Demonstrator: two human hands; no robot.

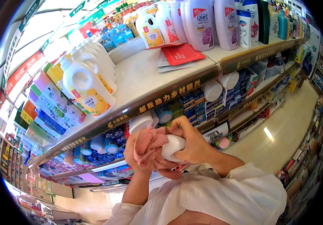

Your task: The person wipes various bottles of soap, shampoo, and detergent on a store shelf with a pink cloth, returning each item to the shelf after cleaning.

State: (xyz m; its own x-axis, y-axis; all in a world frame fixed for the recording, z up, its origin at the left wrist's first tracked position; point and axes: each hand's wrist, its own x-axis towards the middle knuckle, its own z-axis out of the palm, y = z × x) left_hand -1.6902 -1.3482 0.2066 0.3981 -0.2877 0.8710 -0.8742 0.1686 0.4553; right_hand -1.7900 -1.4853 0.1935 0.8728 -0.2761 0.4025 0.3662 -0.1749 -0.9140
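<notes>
My left hand [133, 154] is wrapped around a crumpled pink cloth [150, 149]. The cloth covers one end of a white bottle [174, 147], so most of that bottle's shape is hidden. From the other side my right hand [192, 140] grips the bottle's bare white end. Both hands are held close together in front of my chest, just off the shelf's front edge [161, 99]. On the top shelf [139, 76], to the left, stands a white handled bottle [89, 87] with a lemon picture, leading a row of similar bottles.
Red and white leaflets [182, 54] lie on the shelf ahead. Lilac bottles [199, 25] stand behind them, and spray cans [57, 97] crowd the left end. Below are stacked boxes [192, 104] and white round tubs [212, 90]. A tiled aisle [265, 140] runs along the right.
</notes>
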